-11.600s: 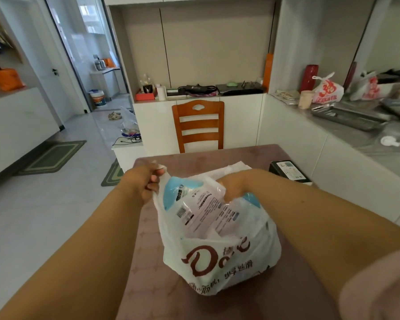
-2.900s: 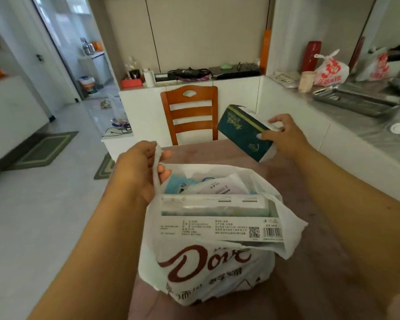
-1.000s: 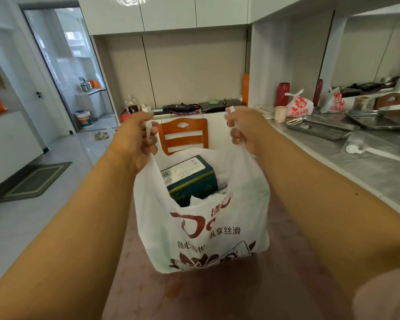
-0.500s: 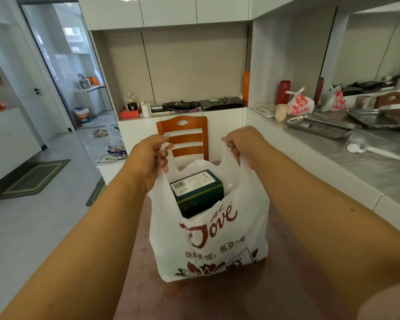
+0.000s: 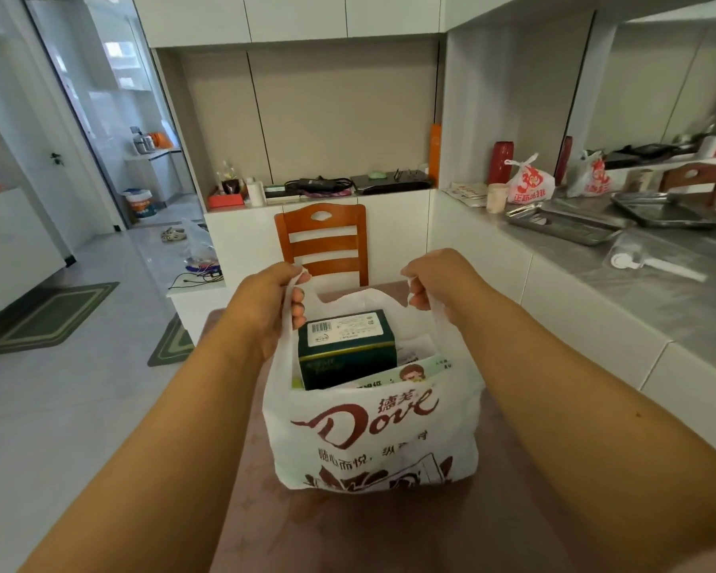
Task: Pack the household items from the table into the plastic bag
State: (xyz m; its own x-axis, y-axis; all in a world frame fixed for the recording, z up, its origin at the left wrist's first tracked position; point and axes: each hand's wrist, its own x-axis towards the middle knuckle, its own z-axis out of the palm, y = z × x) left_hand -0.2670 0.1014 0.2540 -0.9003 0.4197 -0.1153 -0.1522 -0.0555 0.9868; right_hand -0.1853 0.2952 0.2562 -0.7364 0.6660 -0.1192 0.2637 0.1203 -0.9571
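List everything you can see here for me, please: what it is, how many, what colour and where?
plastic bag: one, white with brown print, on the table
dark green box: one, inside the bag, topmost
table: one, brown, under the bag
chair: one, orange-brown wood, behind the table
metal trays: two, silver, counter at right
printed bags: one white and red, beside the red cylinder; another further right
red cylinder: one, counter at right
floor mats: two, green, floor at left
left hand: grips the left handle
right hand: grips the right handle
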